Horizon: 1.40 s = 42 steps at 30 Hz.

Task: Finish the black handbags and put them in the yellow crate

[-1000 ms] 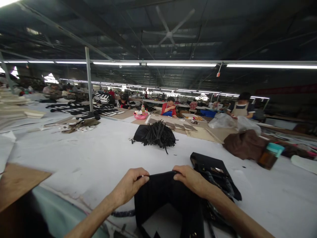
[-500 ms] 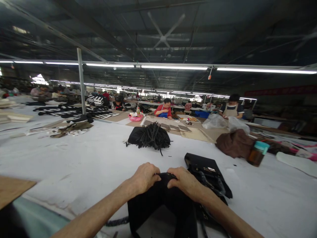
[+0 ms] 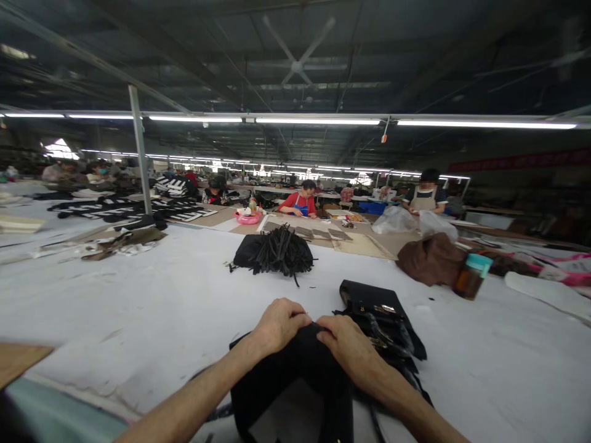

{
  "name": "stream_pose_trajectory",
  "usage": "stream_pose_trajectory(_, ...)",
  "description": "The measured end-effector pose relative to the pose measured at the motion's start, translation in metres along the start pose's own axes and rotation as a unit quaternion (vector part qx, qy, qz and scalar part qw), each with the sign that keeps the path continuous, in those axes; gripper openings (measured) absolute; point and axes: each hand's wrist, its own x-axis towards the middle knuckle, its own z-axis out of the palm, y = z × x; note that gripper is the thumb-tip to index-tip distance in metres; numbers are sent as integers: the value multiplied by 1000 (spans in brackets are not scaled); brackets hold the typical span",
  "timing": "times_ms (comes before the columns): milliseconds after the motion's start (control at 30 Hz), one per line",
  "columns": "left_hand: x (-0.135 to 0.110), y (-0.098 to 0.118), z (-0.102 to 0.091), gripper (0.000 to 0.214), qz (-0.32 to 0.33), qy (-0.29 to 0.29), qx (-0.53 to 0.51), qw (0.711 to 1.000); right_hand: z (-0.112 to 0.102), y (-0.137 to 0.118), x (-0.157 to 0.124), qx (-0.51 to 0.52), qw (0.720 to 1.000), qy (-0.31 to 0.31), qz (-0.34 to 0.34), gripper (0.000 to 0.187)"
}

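A black bag [image 3: 272, 387] stands in front of me, its wide opening facing my side. On its far top edge my left hand [image 3: 280, 324] pinches the material between thumb and fingers. Close beside it, my right hand [image 3: 344, 344] grips the same edge, thumb toward me. Just right of the bag lie black handbags [image 3: 376, 304] with metal fittings and plastic-wrapped handles. Farther off, a pile of thin black strips [image 3: 282, 251] rests against a folded black piece. The lower part of the bag runs out of the picture.
A jar with a turquoise lid [image 3: 473, 277] stands by a brown cloth bundle [image 3: 429, 258] at the right. Fabric scraps [image 3: 124, 240] lie at the left near a post [image 3: 139, 151]. Co-workers sit or stand beyond the white table [image 3: 161, 314].
My hands have drawn slightly closer together along the bag's edge. The view has shifted a little, and the co-worker in red has lowered an arm toward the table.
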Motion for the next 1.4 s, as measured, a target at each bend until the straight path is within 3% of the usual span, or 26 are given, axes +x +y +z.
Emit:
stream_pose_trajectory(167, 11, -8, 2, 25, -8, -38, -75, 996, -2, 3, -4, -2, 1000, 1, 5, 19)
stream_pose_trajectory(367, 17, -4, -9, 23, 7, -102, -76, 992, -6, 4, -5, -3, 1000, 3, -17, 20)
stream_pose_trajectory(700, 14, -5, -3, 27, 5, -79, -41, 996, -2, 12, -4, -8, 1000, 15, -23, 20)
stream_pose_trajectory(933, 7, -11, -11, 31, 18, -126, -125, 984, -2, 11, -4, 3, 1000, 10, -19, 20)
stream_pose_trajectory(1033, 6, -13, -9, 29, 40, -99, -96, 990, 0, 12, -4, 14, 1000, 20, -18, 19)
stream_pose_trajectory(1200, 8, -12, 2, 10, 69, -37, 53, 996, 2, 12, -3, 23, 999, 26, -19, 18)
stream_pose_trajectory(1400, 5, -9, 4, 12, 97, 27, 136, 986, 2, 11, -5, 12, 1000, 20, -13, 18)
